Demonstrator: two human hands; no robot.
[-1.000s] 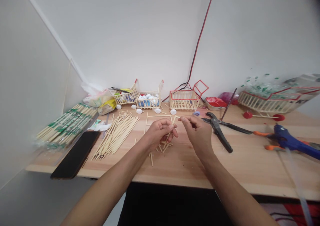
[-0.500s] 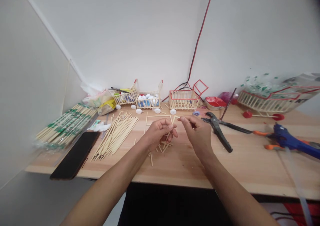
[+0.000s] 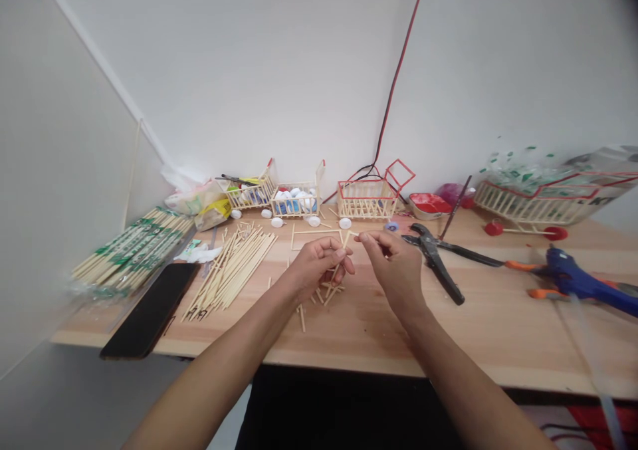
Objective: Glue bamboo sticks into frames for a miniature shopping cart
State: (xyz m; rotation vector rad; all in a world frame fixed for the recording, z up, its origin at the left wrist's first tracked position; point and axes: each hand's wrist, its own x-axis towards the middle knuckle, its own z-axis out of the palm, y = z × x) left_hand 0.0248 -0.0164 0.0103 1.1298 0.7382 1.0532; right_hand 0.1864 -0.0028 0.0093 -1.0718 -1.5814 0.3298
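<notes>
My left hand (image 3: 318, 265) is curled over the middle of the wooden table (image 3: 379, 330), its fingers closed round short bamboo sticks (image 3: 339, 258) that poke out between them. My right hand (image 3: 393, 264) is close beside it on the right, thumb and forefinger pinched at the top end of one of those sticks. More short cut sticks (image 3: 312, 298) lie scattered on the table under both hands. A loose pile of long bamboo sticks (image 3: 234, 269) lies to the left of my left hand.
Black pliers (image 3: 436, 258) lie right of my right hand, a blue glue gun (image 3: 578, 281) farther right. Small stick carts (image 3: 369, 199) stand along the wall, a larger red-trimmed one (image 3: 543, 201) at far right. Wrapped chopsticks (image 3: 127, 250) and a black phone (image 3: 149, 310) sit at left.
</notes>
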